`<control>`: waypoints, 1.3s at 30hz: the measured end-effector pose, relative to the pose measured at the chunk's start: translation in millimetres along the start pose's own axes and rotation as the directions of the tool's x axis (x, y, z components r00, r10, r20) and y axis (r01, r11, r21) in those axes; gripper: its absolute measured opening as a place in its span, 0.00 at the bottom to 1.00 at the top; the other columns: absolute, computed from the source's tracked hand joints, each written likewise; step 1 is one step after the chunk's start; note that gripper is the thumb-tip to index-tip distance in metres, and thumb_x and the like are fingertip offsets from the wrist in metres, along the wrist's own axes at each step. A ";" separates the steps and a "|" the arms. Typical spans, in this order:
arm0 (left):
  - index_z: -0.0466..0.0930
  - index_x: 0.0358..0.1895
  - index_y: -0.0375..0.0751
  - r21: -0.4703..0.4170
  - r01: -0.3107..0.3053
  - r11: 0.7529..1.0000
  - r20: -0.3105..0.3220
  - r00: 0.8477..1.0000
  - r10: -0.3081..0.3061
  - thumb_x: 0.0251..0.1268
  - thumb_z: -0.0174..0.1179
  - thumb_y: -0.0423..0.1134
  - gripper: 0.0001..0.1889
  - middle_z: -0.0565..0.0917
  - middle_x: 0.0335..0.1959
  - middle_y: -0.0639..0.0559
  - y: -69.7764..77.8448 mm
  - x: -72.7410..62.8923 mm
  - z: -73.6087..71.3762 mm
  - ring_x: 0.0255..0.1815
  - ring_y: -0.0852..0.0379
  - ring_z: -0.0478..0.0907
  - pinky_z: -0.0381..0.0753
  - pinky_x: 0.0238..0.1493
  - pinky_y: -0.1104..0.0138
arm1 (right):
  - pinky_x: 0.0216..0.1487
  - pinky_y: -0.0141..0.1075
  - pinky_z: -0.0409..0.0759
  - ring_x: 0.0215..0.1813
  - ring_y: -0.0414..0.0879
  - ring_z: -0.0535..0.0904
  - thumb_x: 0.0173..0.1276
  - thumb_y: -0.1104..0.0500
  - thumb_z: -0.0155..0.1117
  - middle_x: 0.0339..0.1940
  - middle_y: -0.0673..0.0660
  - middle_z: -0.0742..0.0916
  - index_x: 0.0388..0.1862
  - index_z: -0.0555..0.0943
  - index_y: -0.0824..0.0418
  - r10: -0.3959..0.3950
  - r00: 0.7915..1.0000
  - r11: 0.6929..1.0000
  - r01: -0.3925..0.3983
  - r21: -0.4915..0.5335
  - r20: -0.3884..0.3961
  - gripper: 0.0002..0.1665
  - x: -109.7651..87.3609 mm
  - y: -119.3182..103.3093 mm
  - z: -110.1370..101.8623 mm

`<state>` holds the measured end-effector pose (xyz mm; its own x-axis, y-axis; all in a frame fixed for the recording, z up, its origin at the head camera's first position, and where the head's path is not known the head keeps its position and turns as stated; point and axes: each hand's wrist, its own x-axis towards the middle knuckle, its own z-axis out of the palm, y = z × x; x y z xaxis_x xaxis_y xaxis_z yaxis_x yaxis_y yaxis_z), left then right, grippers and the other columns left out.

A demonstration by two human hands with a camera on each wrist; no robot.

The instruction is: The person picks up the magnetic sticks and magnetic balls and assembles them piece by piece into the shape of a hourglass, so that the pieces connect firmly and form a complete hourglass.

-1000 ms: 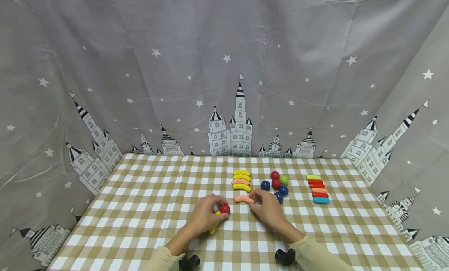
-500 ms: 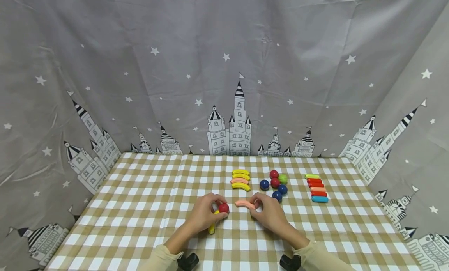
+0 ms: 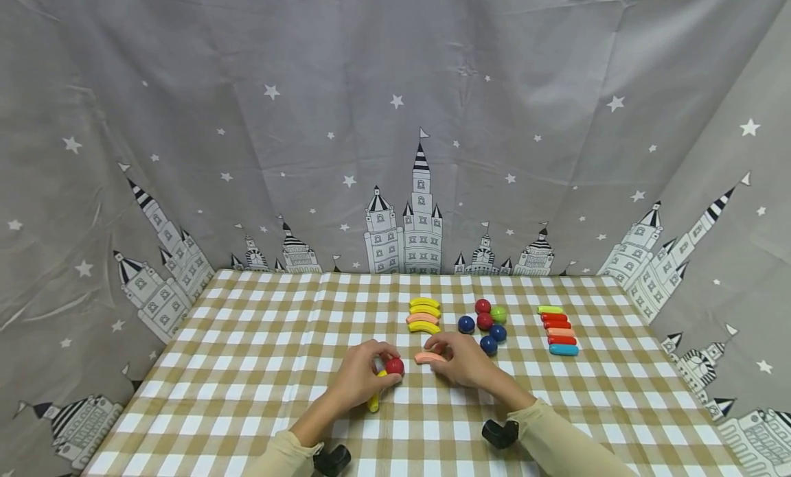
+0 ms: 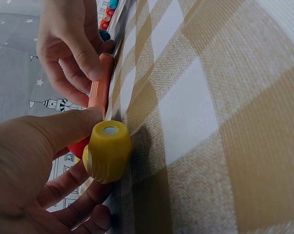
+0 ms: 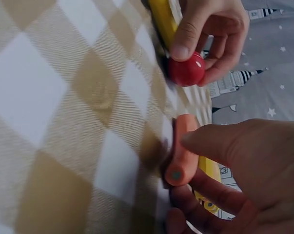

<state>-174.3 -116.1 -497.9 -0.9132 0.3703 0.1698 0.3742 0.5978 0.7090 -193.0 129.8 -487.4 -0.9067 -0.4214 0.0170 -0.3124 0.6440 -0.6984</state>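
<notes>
My left hand pinches a red ball between thumb and fingers. A yellow curved magnetic rod lies at that ball, under the same hand, pointing towards me; its round end faces the camera in the left wrist view. To the right, an orange curved magnetic rod lies on the cloth, apart from the ball. My right hand pinches this rod, thumb on one side and fingers on the other. Its near end, with a greyish disc, shows in the right wrist view.
Beyond the hands lies a stack of yellow and orange curved rods. Right of it sit several blue, red and green balls. Farther right is a column of straight coloured rods. A checked cloth covers the table; a grey curtain hangs behind.
The orange curved rod has come slightly nearer to me. My right hand has shifted its hold leftward, from the rod's right end farther along it. The left hand stays almost still.
</notes>
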 end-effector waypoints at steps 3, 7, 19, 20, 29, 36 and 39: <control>0.86 0.43 0.44 -0.002 -0.008 1.000 -0.004 1.000 0.008 0.55 0.78 0.36 0.14 0.82 0.34 0.58 0.6 -0.4 1.2 0.28 0.58 0.76 0.75 0.30 0.70 | 0.40 0.37 0.78 0.39 0.42 0.79 0.65 0.63 0.74 0.42 0.50 0.87 0.48 0.87 0.57 0.011 0.999 1.000 -0.010 -0.014 0.046 0.13 2.5 -1.4 -2.6; 0.86 0.43 0.43 -0.008 -0.017 1.000 -0.006 1.000 0.017 0.55 0.78 0.36 0.14 0.82 0.34 0.58 1.3 -0.8 2.3 0.28 0.58 0.76 0.75 0.30 0.70 | 0.41 0.39 0.78 0.40 0.43 0.79 0.65 0.65 0.73 0.42 0.51 0.87 0.48 0.87 0.58 0.010 0.997 1.000 -0.009 -0.003 0.070 0.12 2.5 -2.3 -5.6; 0.86 0.43 0.45 -0.003 0.013 1.000 0.005 1.000 -0.013 0.56 0.78 0.38 0.13 0.82 0.35 0.57 -0.9 1.2 0.9 0.29 0.60 0.75 0.75 0.31 0.69 | 0.33 0.32 0.74 0.33 0.41 0.76 0.71 0.53 0.71 0.36 0.46 0.86 0.43 0.89 0.52 -0.006 0.999 0.999 0.005 0.043 0.035 0.06 0.8 -1.6 -10.4; 0.86 0.43 0.45 -0.002 0.014 1.000 0.005 1.000 -0.014 0.56 0.78 0.38 0.13 0.82 0.35 0.57 -1.2 1.1 1.0 0.29 0.60 0.75 0.75 0.31 0.70 | 0.34 0.32 0.75 0.34 0.41 0.77 0.72 0.52 0.71 0.36 0.45 0.87 0.42 0.89 0.52 -0.006 1.000 0.999 0.004 0.042 0.031 0.07 0.5 -0.9 -9.9; 0.86 0.43 0.45 -0.004 0.008 1.000 -0.007 1.000 -0.008 0.55 0.78 0.37 0.13 0.82 0.34 0.57 -1.1 -0.4 1.5 0.29 0.59 0.75 0.74 0.31 0.70 | 0.43 0.35 0.81 0.41 0.42 0.82 0.71 0.53 0.71 0.40 0.46 0.89 0.44 0.88 0.53 -0.049 0.999 0.997 0.050 0.065 -0.014 0.07 -6.7 2.0 -11.7; 0.86 0.43 0.44 -0.007 0.014 1.000 -0.002 1.000 -0.014 0.55 0.79 0.38 0.14 0.82 0.35 0.57 -0.9 -0.4 1.1 0.29 0.59 0.75 0.74 0.31 0.69 | 0.38 0.34 0.81 0.38 0.43 0.83 0.72 0.59 0.70 0.43 0.50 0.88 0.51 0.86 0.51 -0.051 0.999 0.989 0.050 0.140 0.005 0.11 -13.9 6.1 -14.0; 0.86 0.43 0.44 -0.005 0.018 1.000 -0.003 1.000 -0.018 0.55 0.79 0.38 0.14 0.82 0.35 0.57 -1.1 0.0 1.0 0.29 0.59 0.75 0.74 0.31 0.69 | 0.35 0.35 0.82 0.37 0.44 0.83 0.72 0.59 0.70 0.45 0.53 0.88 0.53 0.86 0.52 -0.040 0.999 0.981 0.036 0.189 0.017 0.13 -16.5 7.9 -14.5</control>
<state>-174.5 -116.1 -499.3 -0.9203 0.3573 0.1597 0.3572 0.6003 0.7156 -184.7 151.2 -482.8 -0.8885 -0.4577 0.0323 -0.2855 0.4964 -0.8198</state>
